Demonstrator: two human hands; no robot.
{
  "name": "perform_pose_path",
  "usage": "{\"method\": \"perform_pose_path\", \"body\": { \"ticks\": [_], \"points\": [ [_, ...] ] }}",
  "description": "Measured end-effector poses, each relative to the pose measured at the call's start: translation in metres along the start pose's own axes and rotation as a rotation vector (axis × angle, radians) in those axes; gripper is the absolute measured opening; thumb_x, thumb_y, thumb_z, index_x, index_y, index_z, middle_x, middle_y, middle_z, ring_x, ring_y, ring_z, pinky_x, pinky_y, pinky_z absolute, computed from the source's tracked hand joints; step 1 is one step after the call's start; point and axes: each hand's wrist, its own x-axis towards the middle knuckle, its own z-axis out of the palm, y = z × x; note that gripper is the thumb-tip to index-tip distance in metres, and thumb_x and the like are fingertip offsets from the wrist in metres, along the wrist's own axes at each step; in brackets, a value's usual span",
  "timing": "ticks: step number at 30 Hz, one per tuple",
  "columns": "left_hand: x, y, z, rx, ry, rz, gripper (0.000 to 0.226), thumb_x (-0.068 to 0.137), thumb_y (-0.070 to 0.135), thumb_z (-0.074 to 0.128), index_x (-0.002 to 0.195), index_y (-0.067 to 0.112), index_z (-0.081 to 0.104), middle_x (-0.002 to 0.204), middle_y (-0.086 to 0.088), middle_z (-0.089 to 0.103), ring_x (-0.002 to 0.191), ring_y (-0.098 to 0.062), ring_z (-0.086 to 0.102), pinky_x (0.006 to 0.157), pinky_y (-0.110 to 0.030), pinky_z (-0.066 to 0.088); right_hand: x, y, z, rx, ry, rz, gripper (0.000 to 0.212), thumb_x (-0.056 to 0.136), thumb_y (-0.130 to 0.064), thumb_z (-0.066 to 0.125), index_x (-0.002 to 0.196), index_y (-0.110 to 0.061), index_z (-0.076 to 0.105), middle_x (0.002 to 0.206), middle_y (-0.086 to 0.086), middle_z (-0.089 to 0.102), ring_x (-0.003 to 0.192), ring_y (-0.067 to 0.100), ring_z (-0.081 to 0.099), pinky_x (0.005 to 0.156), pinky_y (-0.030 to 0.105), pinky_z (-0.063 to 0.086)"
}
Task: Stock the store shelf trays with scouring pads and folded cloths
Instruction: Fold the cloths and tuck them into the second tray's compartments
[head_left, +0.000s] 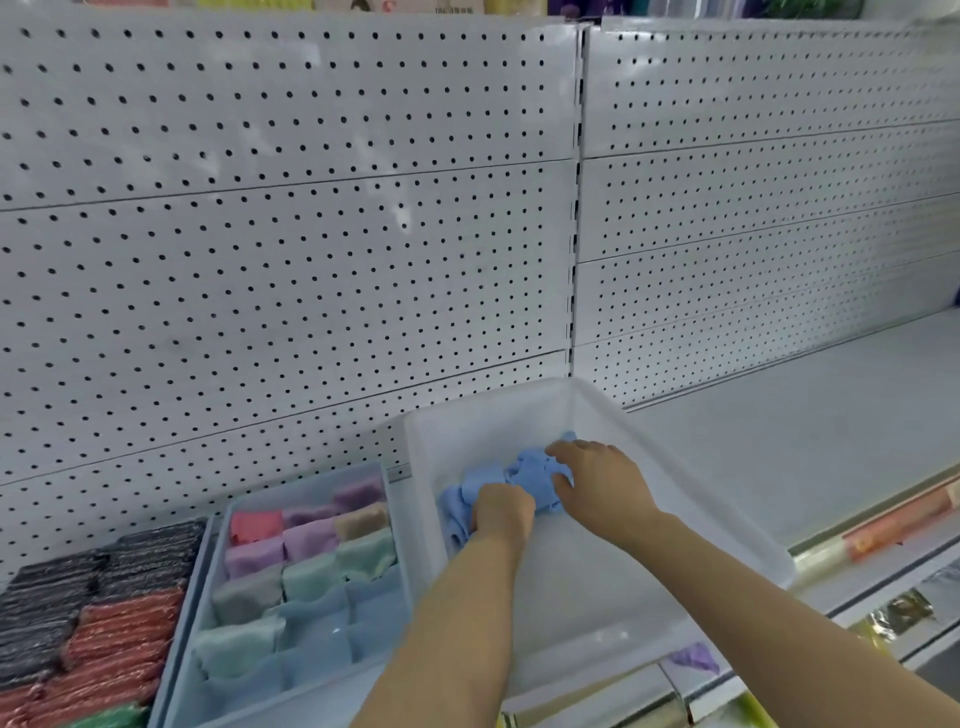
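1. Your left hand (503, 512) is down inside the translucent white bin (691, 483), fingers curled around the near left end of a crumpled blue cloth (524, 475).
2. Your right hand (597, 480) lies on the right part of the same cloth, fingers spread a little and bent over the fabric; you cannot tell from here whether they pinch it or only press on it.
3. The blue cloth sits bunched on the floor of the bin, toward its back left, with a loose end hanging against the left wall below your left hand.
4. The bin stands on the white shelf (810, 447), tilted across it, its far corner against the pegboard back panel (291, 208).
5. Just left of the bin is a grey divided tray (208, 618) holding folded cloths (311, 540) in pink, purple, tan, green and grey; the nearest compartments on its right side look unfilled.
6. Further left, touching that tray, lie rows of scouring pads (88, 613): black at the back, red in front, a bit of green at the bottom edge.
7. A small purple cloth (693, 657) lies below the bin's near right corner, at the shelf front.
8. An orange price strip (904, 525) runs along the shelf edge to the right.
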Motion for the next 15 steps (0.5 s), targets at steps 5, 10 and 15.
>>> {"method": "perform_pose_path", "body": {
  "ticks": [5,10,15],
  "points": [
    [-0.007,-0.02,-0.1,0.055,0.091,0.104,0.022,0.089,0.024,0.053,0.107,0.019,0.064,0.113,-0.005,0.064,0.102,-0.028,0.062,0.074,-0.029,0.042,0.017,-0.003,-0.002,0.207,-0.011,0.032,0.033,0.091,-0.019,0.051,0.122,-0.019,0.061,0.113,0.001,0.067,0.102,0.022,0.061,0.082,0.033,0.05],
    [-0.036,-0.072,-0.203,-0.577,0.11,0.106,0.023,0.077,0.005,0.05,0.06,0.015,0.039,0.063,-0.002,0.036,0.059,-0.019,0.035,0.05,-0.022,0.04,0.038,-0.041,-0.032,0.609,0.025,0.071,0.028,0.094,-0.033,0.053,0.116,-0.019,0.063,0.102,-0.001,0.069,0.094,0.018,0.063,0.085,0.034,0.049],
    [-0.076,-0.111,-0.251,-0.829,0.151,0.171,0.011,0.083,0.009,0.057,0.076,0.001,0.059,0.074,-0.004,0.05,0.068,-0.017,0.049,0.062,-0.022,0.053,0.046,-0.087,-0.053,0.96,0.007,0.028,0.029,0.084,-0.039,0.064,0.088,-0.01,0.062,0.074,0.003,0.063,0.066,0.013,0.053,0.068,0.04,0.048]
  ]
}}
